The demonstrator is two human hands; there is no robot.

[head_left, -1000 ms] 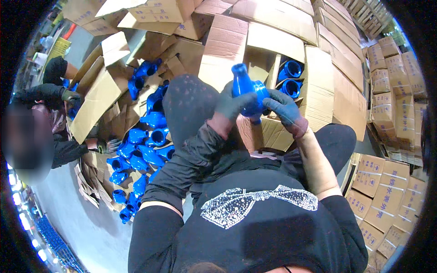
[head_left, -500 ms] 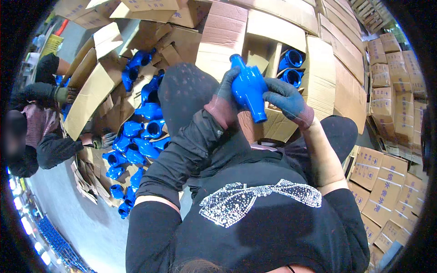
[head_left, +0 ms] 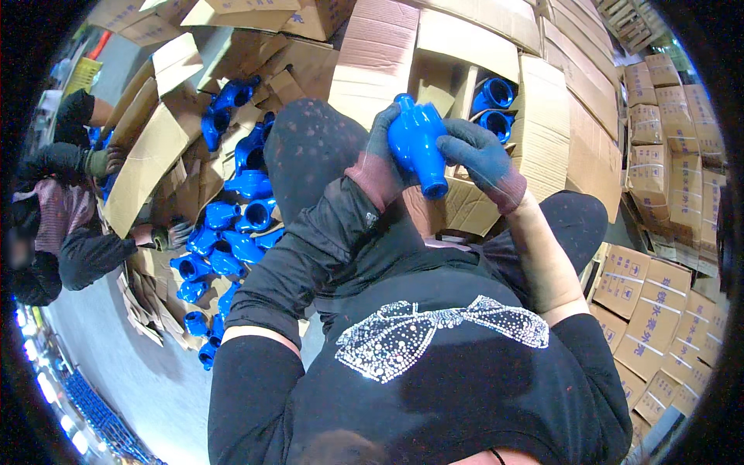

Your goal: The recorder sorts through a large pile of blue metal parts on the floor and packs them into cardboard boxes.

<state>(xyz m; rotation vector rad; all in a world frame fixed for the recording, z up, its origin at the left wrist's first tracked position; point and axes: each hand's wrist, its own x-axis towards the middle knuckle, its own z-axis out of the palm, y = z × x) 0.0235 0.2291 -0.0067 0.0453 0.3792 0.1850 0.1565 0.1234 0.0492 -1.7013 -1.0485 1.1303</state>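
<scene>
A glossy blue water-meter body [head_left: 417,139], with a rounded middle and a narrow pipe end pointing toward me, is held up above an open carton. My left hand [head_left: 382,151], in a dark glove with a reddish cuff, wraps its left side. On its right side, the bent fingers of my gloved right hand [head_left: 482,159] press against it near the raised rim; their tips are partly hidden. Two more blue bodies [head_left: 493,94] lie with round openings showing in the carton [head_left: 544,124], beside a cardboard divider.
Several blue bodies [head_left: 240,246] are heaped on torn cardboard to my left. Beyond them a co-worker's gloved hand [head_left: 180,234] reaches in, next to a cardboard flap [head_left: 147,174]. Stacked strapped cartons [head_left: 655,310] stand on the right. My knees flank the open carton.
The blue body has tilted, its near end now facing me more, and has shifted slightly left. My right hand has slid a little up and left along it.
</scene>
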